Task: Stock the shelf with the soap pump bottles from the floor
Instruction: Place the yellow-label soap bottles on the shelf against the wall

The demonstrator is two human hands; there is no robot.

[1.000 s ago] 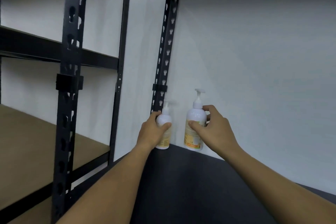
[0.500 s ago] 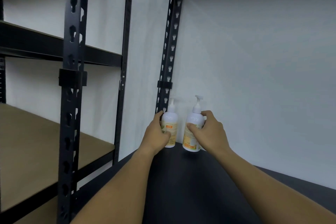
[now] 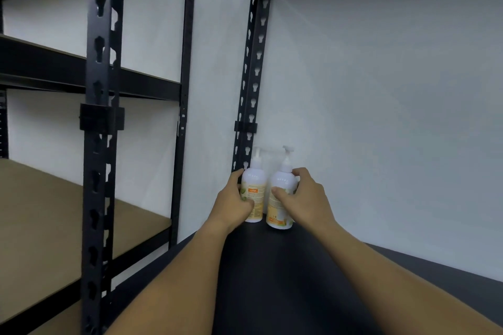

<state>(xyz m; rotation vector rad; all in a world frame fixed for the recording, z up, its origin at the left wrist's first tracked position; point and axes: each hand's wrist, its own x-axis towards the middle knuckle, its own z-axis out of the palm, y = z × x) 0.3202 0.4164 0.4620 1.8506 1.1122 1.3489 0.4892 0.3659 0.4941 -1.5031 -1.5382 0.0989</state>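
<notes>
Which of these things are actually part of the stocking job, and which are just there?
Part of the job:
left white pump bottle
right white pump bottle
black shelf board
left hand
right hand

Just there:
brown wooden shelf
black slotted upright post
white wall

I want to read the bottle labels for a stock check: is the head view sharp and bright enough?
Head view: dim, with soft focus, so text on the left white pump bottle and the right white pump bottle is unreadable; the left hand and right hand cover part of each label; wide-angle distortion bends the black slotted shelf posts.
</notes>
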